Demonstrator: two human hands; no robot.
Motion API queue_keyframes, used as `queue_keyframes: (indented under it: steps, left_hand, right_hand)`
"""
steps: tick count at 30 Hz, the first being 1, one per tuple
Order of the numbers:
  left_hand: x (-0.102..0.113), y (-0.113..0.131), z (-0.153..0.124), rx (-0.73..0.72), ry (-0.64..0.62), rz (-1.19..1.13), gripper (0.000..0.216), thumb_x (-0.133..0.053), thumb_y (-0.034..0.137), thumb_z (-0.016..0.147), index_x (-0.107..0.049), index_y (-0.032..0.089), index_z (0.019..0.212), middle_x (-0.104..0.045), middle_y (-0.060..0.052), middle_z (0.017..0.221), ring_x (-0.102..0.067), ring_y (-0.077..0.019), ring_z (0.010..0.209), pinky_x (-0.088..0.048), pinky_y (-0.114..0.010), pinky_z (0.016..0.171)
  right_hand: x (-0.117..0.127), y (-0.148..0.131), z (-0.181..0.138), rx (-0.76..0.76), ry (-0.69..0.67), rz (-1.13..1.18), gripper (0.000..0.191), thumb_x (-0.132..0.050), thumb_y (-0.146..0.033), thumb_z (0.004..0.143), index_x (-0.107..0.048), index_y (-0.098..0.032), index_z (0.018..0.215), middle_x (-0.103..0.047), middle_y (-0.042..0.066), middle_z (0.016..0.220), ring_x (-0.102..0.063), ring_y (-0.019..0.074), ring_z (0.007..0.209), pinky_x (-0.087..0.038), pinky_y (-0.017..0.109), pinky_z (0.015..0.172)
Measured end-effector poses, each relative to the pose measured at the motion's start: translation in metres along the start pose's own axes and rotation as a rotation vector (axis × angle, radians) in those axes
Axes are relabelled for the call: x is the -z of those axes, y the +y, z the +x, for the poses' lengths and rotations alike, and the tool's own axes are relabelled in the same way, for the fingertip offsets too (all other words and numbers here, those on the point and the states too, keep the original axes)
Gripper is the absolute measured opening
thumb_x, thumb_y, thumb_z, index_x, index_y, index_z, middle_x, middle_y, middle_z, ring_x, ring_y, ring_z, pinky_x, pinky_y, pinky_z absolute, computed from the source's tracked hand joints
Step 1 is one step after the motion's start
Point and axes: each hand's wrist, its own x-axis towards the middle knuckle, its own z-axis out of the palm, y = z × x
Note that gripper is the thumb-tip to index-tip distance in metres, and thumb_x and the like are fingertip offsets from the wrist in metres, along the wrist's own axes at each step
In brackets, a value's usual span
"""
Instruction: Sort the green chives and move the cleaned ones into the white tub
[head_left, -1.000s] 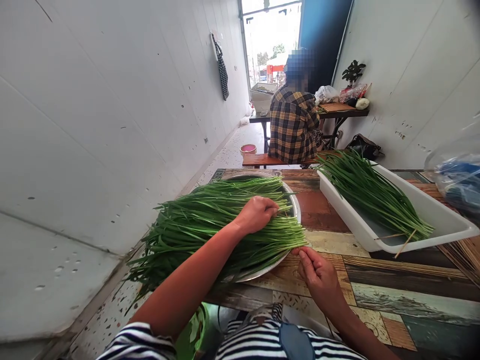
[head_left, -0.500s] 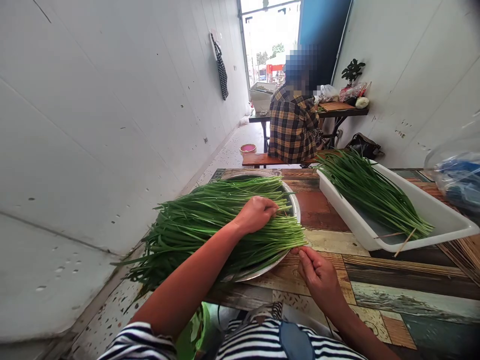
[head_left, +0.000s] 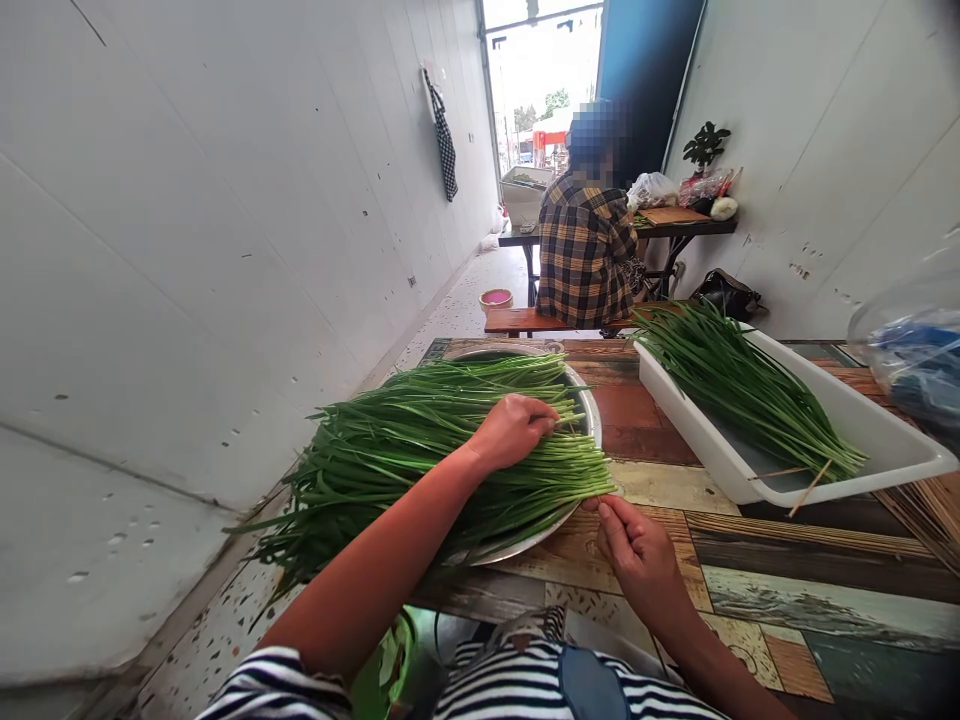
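Note:
Garlic chives (head_left: 420,430) lie in a large heap across a round metal basin (head_left: 594,410), pale stem ends to the right and leaves hanging over the left rim. My left hand (head_left: 514,432) reaches over them, fingers closed by the stem ends, where a thin brown straw strand (head_left: 574,428) shows. My right hand (head_left: 636,545) is pinched at the near edge of the stems, by the basin's rim. The strand seems to run under the near bunch between both hands; most of it is hidden.
On the right, a white plastic tray (head_left: 911,458) holds another chive bunch (head_left: 757,390) tied with straw. Loose straw strips (head_left: 919,515) and a clear plastic bag (head_left: 919,350) lie beyond. A person in a plaid shirt (head_left: 585,250) sits ahead on a bench (head_left: 514,319). A green bin (head_left: 390,665) stands below.
Both hands stay almost in place at the stem ends. The brown strand beside my left hand shows slightly more. The seated person's head has shifted slightly left.

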Motion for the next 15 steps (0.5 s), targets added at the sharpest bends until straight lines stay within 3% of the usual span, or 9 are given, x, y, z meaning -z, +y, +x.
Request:
queue_keyframes:
  steps: [4, 15]
  left_hand:
    - [-0.0017, -0.0021, -0.0007, 0.036, 0.021, -0.038, 0.023, -0.051, 0.019, 0.077, -0.072, 0.014, 0.085, -0.071, -0.002, 0.074, -0.061, -0.0125, 0.069, -0.047, -0.021, 0.071]
    - [-0.0041, -0.0031, -0.0003, 0.042, 0.017, -0.059, 0.024, -0.053, 0.016, 0.077, -0.072, 0.013, 0.091, -0.072, -0.003, 0.077, -0.064, -0.0129, 0.072, -0.048, -0.021, 0.074]
  right_hand:
    - [0.0012, -0.0045, -0.0001, 0.021, 0.024, -0.034, 0.035, -0.039, -0.039, 0.09, -0.063, -0.014, 0.091, -0.036, -0.005, 0.048, -0.036, 0.0106, 0.043, -0.03, 0.022, 0.044]
    - [0.0011, -0.0045, 0.0003, -0.032, -0.004, 0.021, 0.036, -0.04, -0.043, 0.088, -0.06, -0.014, 0.09, -0.032, -0.007, 0.048, -0.03, 0.0091, 0.041, -0.022, 0.021, 0.039]
